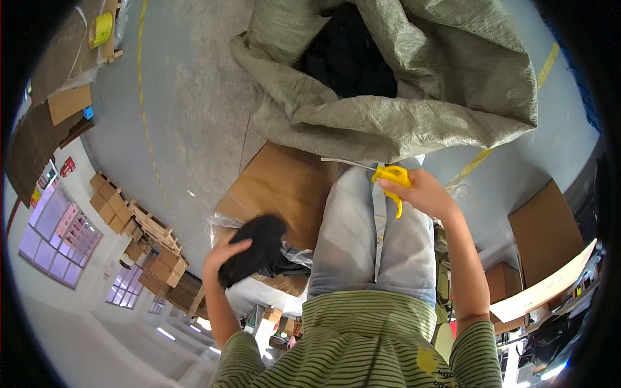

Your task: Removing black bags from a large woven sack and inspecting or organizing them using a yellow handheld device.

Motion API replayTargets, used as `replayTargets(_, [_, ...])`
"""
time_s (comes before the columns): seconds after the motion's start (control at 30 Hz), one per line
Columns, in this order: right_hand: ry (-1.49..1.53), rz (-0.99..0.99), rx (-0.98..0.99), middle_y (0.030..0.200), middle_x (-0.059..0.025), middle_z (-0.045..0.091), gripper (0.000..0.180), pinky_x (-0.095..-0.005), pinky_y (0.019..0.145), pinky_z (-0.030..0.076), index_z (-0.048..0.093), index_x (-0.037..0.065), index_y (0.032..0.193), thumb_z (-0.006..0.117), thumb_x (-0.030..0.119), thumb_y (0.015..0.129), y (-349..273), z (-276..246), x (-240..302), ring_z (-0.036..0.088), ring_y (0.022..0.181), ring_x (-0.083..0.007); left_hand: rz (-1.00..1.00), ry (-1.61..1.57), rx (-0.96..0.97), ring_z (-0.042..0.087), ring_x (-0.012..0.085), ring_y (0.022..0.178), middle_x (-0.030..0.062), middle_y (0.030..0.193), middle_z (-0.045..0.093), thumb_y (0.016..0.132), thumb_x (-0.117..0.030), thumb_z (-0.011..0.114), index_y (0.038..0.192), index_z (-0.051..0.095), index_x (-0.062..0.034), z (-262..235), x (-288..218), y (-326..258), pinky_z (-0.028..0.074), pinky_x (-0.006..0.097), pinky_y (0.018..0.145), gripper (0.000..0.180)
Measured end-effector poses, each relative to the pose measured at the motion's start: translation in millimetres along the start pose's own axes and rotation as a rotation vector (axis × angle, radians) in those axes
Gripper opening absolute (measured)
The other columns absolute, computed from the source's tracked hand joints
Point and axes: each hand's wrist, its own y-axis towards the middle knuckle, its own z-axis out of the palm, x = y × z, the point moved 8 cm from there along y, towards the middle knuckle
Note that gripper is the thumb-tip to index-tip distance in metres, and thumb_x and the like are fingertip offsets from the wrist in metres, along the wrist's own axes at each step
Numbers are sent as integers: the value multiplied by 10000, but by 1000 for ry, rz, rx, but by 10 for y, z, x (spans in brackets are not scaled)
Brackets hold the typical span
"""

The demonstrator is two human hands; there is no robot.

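Head view shows your left hand with its grip pressed around a black garment, held over the clear plastic bag lying on the flattened cardboard on the floor. Your right hand has its grip closed on a yellow-handled tool whose thin metal tip points left, above your jeans. Beyond the cardboard sits the big grey-green woven sack, open, dark clothing inside. That bare tip could snag the plastic, the cloth or your leg if either hand swings across.
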Motion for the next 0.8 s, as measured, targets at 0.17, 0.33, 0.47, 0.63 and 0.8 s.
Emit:
replayTargets(0.17, [175,190,194,591,-29,580,502,-240,481,430,620,29,719,610,525,796,-51,91,-158,544,517,-98,-379,526,-196,551,240,1056,159,1124,595,771,-423,677,1202,526,22,-181,756,-502,419,338,914,638])
replayTargets(0.33, [209,134,144,615,-20,584,466,-238,501,434,631,24,788,630,489,802,0,46,-307,527,514,-88,165,207,-349,594,205,976,123,1017,638,907,-323,535,1089,586,22,154,-561,416,436,314,859,393])
replayTargets(0.47, [214,194,126,637,-21,593,464,-243,511,437,648,19,840,633,482,801,-1,-28,-377,535,535,-94,679,-163,-151,526,66,738,2,842,612,876,-247,609,997,613,-46,1044,-2593,1686,382,204,641,235])
replayTargets(0.63, [385,235,57,684,-24,616,443,-246,550,450,665,33,928,653,457,802,-4,-59,-597,554,593,-90,503,16,-420,238,402,1308,272,1452,40,516,-527,825,1418,95,-86,1530,-3633,3339,266,480,1059,1241])
replayTargets(0.8, [460,260,-5,698,-10,632,392,-237,575,447,668,44,992,653,397,823,16,-120,-657,567,623,-73,377,-186,-619,242,511,1244,299,1432,44,507,-422,862,1389,157,-301,1374,-3743,3933,286,546,1011,1136])
